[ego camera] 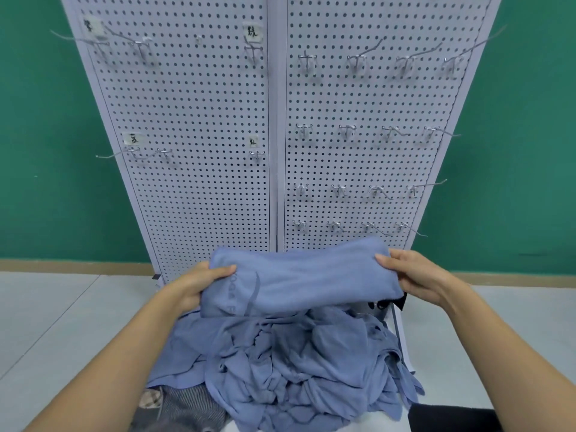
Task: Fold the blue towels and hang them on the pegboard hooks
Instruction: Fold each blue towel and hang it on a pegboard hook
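A folded blue towel (pixel 299 279) is held level in front of the foot of the white pegboard (pixel 199 120). My left hand (pixel 193 285) grips its left end, thumb on top. My right hand (pixel 417 275) grips its right end, thumb on top too. Under the towel lies a crumpled heap of blue towels (pixel 290 366). Bare metal hooks (pixel 349 130) stick out of the board in several rows on the right panel, with a few more hooks (pixel 137 152) beside paper labels on the left panel.
A green wall (pixel 46 151) stands behind the pegboard, above a pale floor (pixel 62 322). Grey and checked cloth (pixel 174 406) shows under the heap at lower left. A black object (pixel 445 416) sits at lower right. Long hooks jut out past the board's edges.
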`<state>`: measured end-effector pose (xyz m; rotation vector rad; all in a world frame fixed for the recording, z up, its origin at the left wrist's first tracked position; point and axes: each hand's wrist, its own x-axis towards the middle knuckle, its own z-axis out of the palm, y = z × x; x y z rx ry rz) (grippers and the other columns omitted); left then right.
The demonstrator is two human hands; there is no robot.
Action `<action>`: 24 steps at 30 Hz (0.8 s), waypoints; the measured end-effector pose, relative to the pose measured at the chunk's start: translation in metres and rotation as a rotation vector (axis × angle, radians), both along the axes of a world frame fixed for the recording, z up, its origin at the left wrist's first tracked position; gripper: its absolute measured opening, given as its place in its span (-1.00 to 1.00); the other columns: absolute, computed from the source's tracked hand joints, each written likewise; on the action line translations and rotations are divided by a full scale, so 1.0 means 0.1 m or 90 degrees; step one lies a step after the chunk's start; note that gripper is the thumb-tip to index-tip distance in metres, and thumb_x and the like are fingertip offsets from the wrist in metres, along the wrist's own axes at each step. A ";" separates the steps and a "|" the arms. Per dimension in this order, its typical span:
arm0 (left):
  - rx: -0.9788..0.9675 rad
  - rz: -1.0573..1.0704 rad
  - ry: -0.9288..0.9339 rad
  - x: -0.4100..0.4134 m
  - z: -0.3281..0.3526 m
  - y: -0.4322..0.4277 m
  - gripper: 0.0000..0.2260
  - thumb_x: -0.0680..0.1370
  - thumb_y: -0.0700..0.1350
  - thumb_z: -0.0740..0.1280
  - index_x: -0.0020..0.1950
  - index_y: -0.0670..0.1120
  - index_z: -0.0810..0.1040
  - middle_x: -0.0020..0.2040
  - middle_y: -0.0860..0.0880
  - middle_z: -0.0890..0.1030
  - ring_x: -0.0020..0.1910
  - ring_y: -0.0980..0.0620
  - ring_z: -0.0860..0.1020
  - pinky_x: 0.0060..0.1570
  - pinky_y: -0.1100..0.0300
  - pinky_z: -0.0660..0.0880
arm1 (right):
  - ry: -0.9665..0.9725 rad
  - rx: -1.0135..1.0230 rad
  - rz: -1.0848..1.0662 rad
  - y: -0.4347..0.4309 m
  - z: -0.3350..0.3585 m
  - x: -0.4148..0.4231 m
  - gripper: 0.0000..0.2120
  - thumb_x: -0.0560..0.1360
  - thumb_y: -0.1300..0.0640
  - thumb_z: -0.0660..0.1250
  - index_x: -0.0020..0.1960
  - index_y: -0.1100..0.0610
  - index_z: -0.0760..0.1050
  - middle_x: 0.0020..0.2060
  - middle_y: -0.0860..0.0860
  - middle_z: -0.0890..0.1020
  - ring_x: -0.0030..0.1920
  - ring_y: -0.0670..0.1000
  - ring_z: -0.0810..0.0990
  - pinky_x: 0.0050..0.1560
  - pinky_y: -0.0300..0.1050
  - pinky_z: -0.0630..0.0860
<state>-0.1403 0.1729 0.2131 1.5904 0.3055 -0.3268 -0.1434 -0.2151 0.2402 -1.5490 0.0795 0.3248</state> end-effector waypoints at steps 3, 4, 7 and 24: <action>0.062 -0.030 -0.054 0.01 0.06 0.12 -0.78 0.51 -0.11 0.40 0.11 -0.17 0.58 0.01 -0.16 0.68 -0.02 -0.12 0.64 -0.05 0.04 0.57 | 0.034 -0.109 0.031 -0.12 -0.17 0.03 -0.58 0.35 0.05 0.51 0.15 0.20 0.58 0.09 0.17 0.65 -0.02 0.15 0.58 -0.09 -0.11 0.54; 0.071 -0.046 -0.058 0.02 0.07 0.15 -0.77 0.51 -0.09 0.39 0.11 -0.16 0.58 0.01 -0.16 0.68 0.00 -0.13 0.64 -0.02 0.02 0.57 | 0.036 -0.143 0.046 -0.15 -0.24 0.07 -0.57 0.33 -0.03 0.55 0.11 0.15 0.61 0.07 0.19 0.63 -0.03 0.16 0.47 -0.12 -0.08 0.43; 0.063 -0.058 -0.069 0.05 0.10 0.24 -0.74 0.53 -0.06 0.36 0.15 -0.17 0.56 0.02 -0.17 0.68 0.01 -0.15 0.64 0.01 -0.03 0.58 | 0.019 -0.147 0.069 -0.12 -0.22 0.09 -0.68 0.41 0.00 0.48 0.11 0.11 0.61 -0.02 0.15 0.61 -0.07 0.14 0.45 -0.15 -0.07 0.41; -0.190 -0.070 -0.163 -0.08 0.32 0.31 -0.67 0.50 0.08 0.19 -0.31 -0.10 0.56 -0.20 -0.08 0.58 -0.20 -0.05 0.56 -0.13 0.04 0.47 | -0.103 0.012 -0.043 -0.04 0.04 0.01 -0.72 0.60 0.03 0.11 -0.14 0.12 0.49 -0.24 0.06 0.59 -0.29 0.02 0.56 -0.20 -0.08 0.49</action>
